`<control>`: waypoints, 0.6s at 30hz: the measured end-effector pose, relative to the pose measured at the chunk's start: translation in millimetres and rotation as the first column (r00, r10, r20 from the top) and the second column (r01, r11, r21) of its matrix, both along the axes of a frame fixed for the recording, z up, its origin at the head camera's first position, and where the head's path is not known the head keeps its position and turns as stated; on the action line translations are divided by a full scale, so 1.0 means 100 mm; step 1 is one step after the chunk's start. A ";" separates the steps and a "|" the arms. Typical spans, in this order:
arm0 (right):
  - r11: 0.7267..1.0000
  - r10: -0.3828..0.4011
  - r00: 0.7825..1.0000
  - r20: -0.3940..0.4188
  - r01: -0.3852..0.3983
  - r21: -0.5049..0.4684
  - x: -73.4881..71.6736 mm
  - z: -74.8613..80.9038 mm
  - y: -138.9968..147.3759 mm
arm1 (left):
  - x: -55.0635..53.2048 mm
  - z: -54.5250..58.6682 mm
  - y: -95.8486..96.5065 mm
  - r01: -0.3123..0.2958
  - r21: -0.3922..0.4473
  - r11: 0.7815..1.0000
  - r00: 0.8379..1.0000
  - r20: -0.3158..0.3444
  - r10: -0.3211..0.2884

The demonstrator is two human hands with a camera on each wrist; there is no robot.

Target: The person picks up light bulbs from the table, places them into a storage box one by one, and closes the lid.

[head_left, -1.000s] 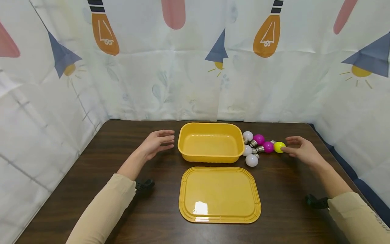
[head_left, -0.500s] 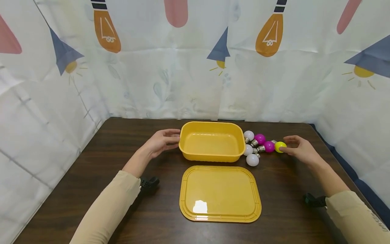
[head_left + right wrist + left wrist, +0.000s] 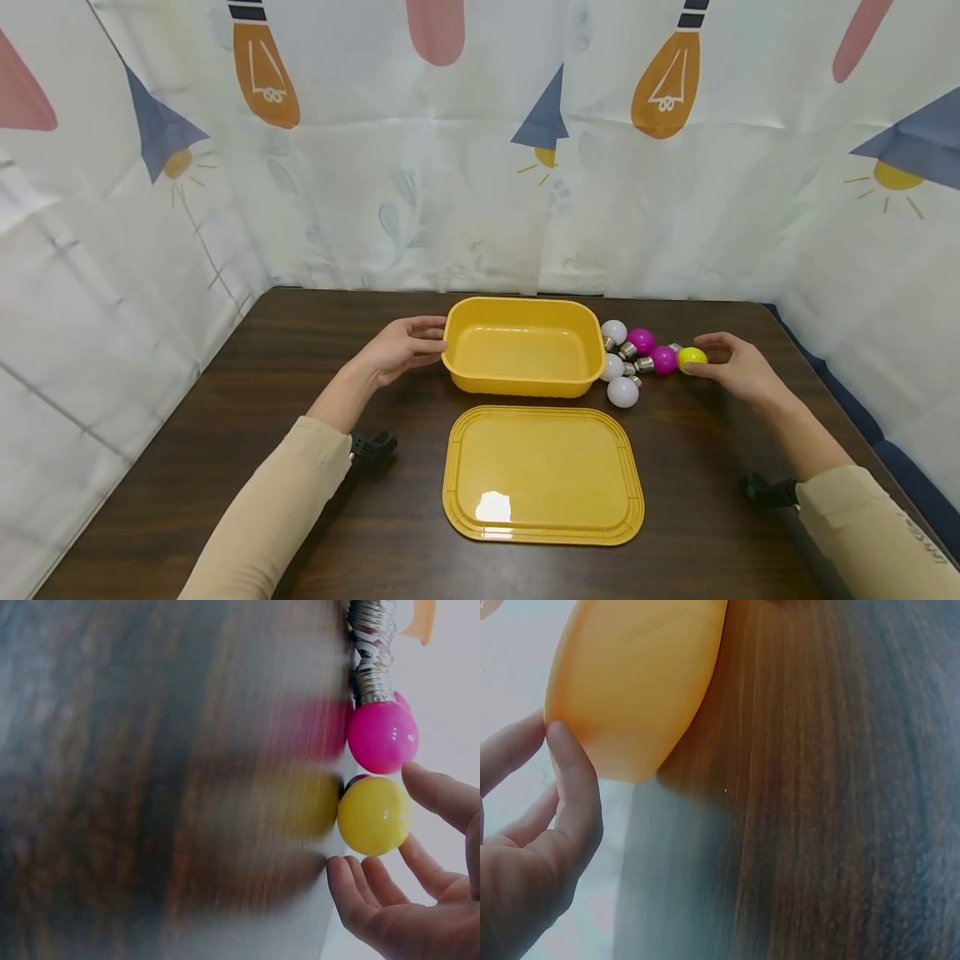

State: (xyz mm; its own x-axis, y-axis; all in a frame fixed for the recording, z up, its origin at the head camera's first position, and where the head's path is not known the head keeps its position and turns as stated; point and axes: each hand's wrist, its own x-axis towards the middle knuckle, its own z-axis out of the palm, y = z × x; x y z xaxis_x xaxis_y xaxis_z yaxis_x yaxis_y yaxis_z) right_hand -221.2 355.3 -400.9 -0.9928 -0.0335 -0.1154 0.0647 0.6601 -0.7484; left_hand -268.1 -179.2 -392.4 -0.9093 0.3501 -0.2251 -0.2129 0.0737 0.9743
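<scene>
At the back of the table, my left hand (image 3: 397, 352) has its fingertips at the left end of a yellow rectangular tub (image 3: 522, 388). In the left wrist view, a thumb and a finger touch the tub's rim (image 3: 604, 769) with the fingers loosely extended. Right of the tub lie several light bulbs: white bulbs (image 3: 622, 392), magenta bulbs (image 3: 663, 360) and a yellow bulb (image 3: 691, 359), with silver screw bases. Over the yellow bulb hovers my right hand (image 3: 738, 371). Its spread fingertips sit close around that bulb in the right wrist view, one reaching near a magenta bulb (image 3: 384, 739).
A flat yellow lid-like tray (image 3: 543, 475) lies in front of the tub on the dark wooden table (image 3: 360, 533). White curtains (image 3: 450, 208) printed with lamps hang behind and at both sides, close to the table's edges.
My left hand has moved right, from beside the tub to its rim. My right hand has shifted slightly left over the yellow bulb. Tub, tray and bulbs have kept their arrangement.
</scene>
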 end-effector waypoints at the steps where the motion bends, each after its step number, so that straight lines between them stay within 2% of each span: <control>1: 1.000 0.000 1.000 0.001 0.000 0.003 0.00 0.00 0.00 | 0.00 -0.01 0.01 0.000 0.003 1.000 1.000 -0.001 0.000; 9: 1.000 0.013 1.000 0.007 -0.013 0.011 0.01 -0.02 0.00 | -0.02 -0.04 0.03 -0.015 0.010 1.000 1.000 0.020 0.015; 18: 1.000 0.016 1.000 -0.001 -0.016 0.013 -0.02 -0.05 0.05 | -0.03 -0.04 0.03 -0.005 0.010 1.000 1.000 0.000 0.005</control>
